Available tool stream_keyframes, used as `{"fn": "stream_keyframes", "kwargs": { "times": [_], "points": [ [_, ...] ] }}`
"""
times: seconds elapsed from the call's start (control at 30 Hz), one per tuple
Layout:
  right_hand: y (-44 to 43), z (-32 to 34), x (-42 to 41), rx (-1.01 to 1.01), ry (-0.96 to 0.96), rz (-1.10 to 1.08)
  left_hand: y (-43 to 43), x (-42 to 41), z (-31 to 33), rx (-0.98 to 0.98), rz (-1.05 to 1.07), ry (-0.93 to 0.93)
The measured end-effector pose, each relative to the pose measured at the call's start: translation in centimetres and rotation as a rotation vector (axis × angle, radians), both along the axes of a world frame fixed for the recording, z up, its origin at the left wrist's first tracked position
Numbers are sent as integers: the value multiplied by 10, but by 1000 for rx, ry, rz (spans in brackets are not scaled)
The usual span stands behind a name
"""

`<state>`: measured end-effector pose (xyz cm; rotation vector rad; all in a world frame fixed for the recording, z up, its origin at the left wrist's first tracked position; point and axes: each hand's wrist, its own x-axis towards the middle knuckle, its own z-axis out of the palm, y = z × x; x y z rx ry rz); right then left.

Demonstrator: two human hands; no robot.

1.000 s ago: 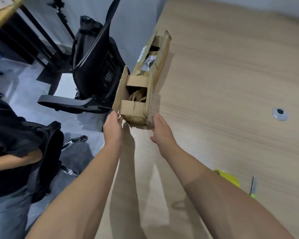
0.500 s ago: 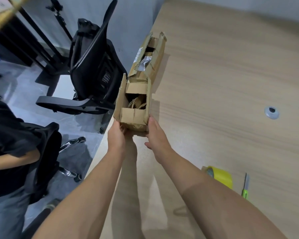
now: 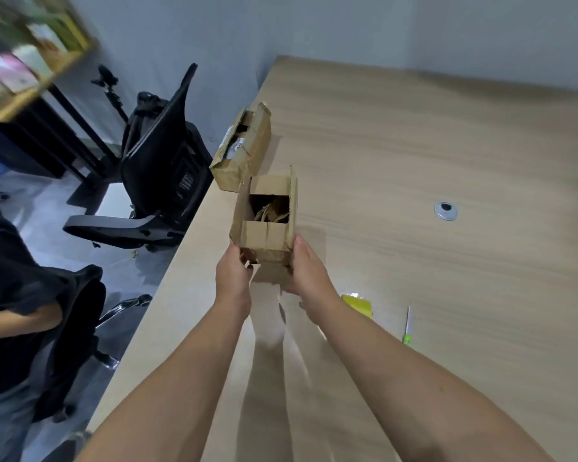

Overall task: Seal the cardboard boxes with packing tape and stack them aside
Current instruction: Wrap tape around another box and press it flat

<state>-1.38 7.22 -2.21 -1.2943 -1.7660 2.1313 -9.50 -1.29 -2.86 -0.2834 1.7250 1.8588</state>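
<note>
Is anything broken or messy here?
Yes. The cardboard box between the left hand and right hand has a split, ragged near flap, with crumpled paper inside. The second box behind it, at the table edge, gapes open too.

Bare table lies open to the right and far side, while a second box stands just beyond, with tape and cutter near right.

The box was brown cardboard, dull and rough, with torn edges, and so was the other box behind it. The table looked like pale wood, smooth and a little shiny. The tape was shiny yellow plastic, and the round cap looked like metal.
</note>
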Motion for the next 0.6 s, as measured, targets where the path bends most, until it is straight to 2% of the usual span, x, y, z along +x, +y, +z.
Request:
{"fn": "stream_keyframes", "kwargs": {
  "times": [0.37,0.6],
  "points": [
    [97,25,142,131,50,-126,108,130,34,76,-128,85],
    [134,9,243,83,-14,-231,139,220,21,118,-216,-13]
  ]
}}
